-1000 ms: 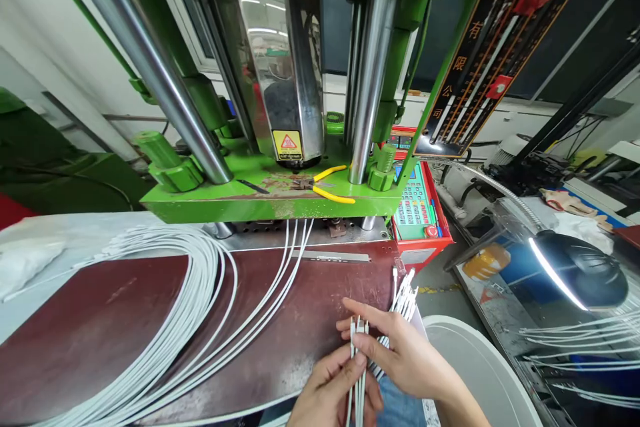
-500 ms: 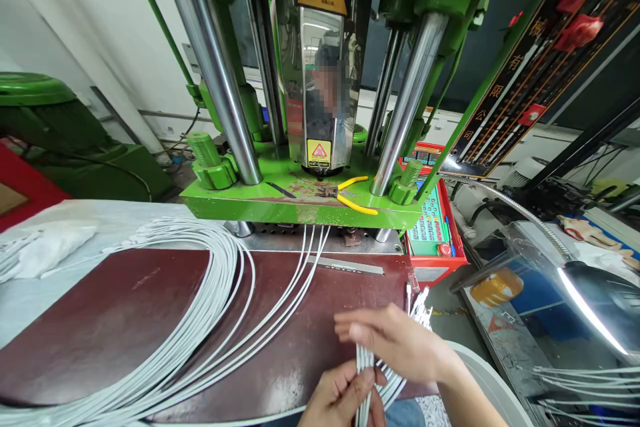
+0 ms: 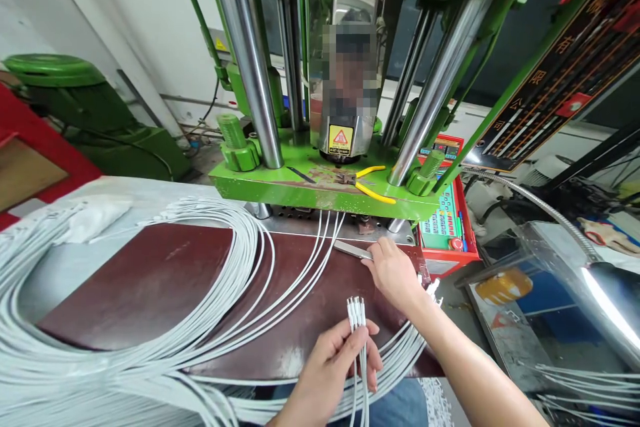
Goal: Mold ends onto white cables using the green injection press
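Observation:
My left hand (image 3: pixel 345 353) is closed around a small bundle of white cables (image 3: pixel 357 320), whose connector ends stick up above my fingers with metal tips. Their tails hang down below the hand. Farther forward, my right hand (image 3: pixel 395 273) has its fingers closed on the right end of a flat grey metal strip (image 3: pixel 351 249) on the brown table board (image 3: pixel 280 327). Several white cables (image 3: pixel 300 267) run from under the green press (image 3: pixel 320 192) across the board to the left of the strip.
A big coil of white cables (image 3: pixel 245 240) covers the board's left part. Yellow-handled pliers (image 3: pixel 375 193) lie on the press plate. At right stand a red control box (image 3: pixel 450 260) with buttons and a lamp (image 3: pixel 610 300). More cable ends (image 3: pixel 434 290) lie by the board's right edge.
My right hand has left the cable bundle, moved forward and taken hold of the metal strip. The left hand keeps the bundle, its tips now uncovered. The view has shifted.

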`<move>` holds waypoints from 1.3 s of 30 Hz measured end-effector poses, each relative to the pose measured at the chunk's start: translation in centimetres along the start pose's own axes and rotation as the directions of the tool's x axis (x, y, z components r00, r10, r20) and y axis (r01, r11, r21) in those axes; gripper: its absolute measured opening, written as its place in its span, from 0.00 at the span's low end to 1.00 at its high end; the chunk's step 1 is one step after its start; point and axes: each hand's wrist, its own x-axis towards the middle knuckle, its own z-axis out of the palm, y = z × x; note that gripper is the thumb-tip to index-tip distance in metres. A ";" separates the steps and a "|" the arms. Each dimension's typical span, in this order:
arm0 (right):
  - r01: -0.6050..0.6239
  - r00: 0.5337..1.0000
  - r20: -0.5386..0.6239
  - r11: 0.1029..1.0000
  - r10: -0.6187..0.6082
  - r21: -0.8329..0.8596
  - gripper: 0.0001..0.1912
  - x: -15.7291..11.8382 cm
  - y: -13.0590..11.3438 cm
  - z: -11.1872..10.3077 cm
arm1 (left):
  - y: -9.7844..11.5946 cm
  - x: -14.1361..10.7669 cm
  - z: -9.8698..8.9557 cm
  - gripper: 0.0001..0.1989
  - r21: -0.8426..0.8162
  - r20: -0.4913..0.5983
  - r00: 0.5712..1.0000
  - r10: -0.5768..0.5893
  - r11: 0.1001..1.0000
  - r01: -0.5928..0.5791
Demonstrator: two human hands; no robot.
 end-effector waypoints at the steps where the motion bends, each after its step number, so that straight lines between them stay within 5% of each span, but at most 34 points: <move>1: -0.054 0.998 0.033 0.999 0.054 -0.001 0.08 -0.9 0.4 -0.8 | -0.1 0.1 0.0 0.20 0.003 0.007 1.000 0.008 1.000 -0.008; 5: -0.268 0.960 0.153 0.919 0.232 0.288 0.10 -4.8 2.2 -3.4 | -0.5 0.3 0.4 0.17 0.053 0.039 0.997 0.059 0.997 -0.061; 9: -0.315 0.946 0.212 0.551 0.245 0.773 0.18 -7.0 2.3 -4.5 | -0.7 0.5 1.1 0.18 0.097 0.033 0.997 0.065 0.993 -0.068; 12: -0.354 0.932 0.308 0.303 0.192 0.885 0.22 -7.2 1.4 -4.5 | -0.7 0.6 1.3 0.19 0.087 0.042 0.998 0.041 0.995 -0.045; 16: -0.401 0.915 0.387 0.132 0.115 0.907 0.23 -6.8 0.6 -4.5 | -0.7 0.5 1.0 0.20 0.062 0.108 0.994 -0.002 0.998 -0.004; 26: -0.428 0.904 0.427 0.036 0.026 0.903 0.20 -6.8 0.5 -4.5 | -0.2 0.4 1.3 0.16 0.101 0.150 0.985 -0.081 0.993 0.066; 39: -0.361 0.932 0.359 0.178 0.045 0.915 0.22 -6.7 0.0 -4.3 | 0.0 0.4 1.7 0.16 0.123 0.038 0.995 -0.089 0.989 0.084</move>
